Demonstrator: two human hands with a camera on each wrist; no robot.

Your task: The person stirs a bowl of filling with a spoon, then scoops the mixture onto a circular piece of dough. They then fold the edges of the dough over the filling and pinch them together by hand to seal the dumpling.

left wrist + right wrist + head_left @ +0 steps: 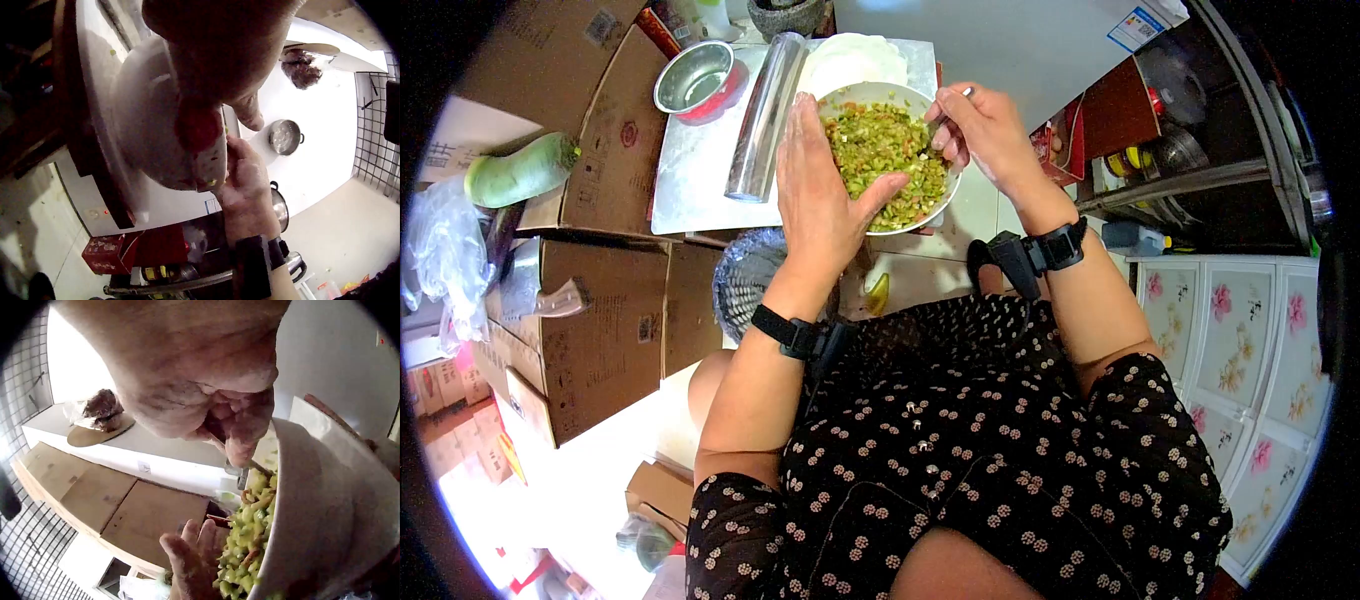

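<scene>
A white bowl (946,205) at the table's edge is full of a chopped green filling (880,150) with reddish bits. My left hand (815,190) lies against the bowl's left side, fingers straight, its thumb over the filling. Over the right rim, my right hand (985,135) grips a metal spoon (969,92) by the handle, and the spoon's lower end reaches into the filling, largely hidden by the fingers. The right wrist view shows the filling (247,544) close up, with the left hand (194,556) beyond it.
Behind the bowl lies a pale round stack of wrappers (855,60), beside a shiny metal cylinder (768,115). A metal bowl (695,80) stands at the table's far left. Cardboard boxes (605,310) crowd the left, and a lined basket (745,275) sits below the table.
</scene>
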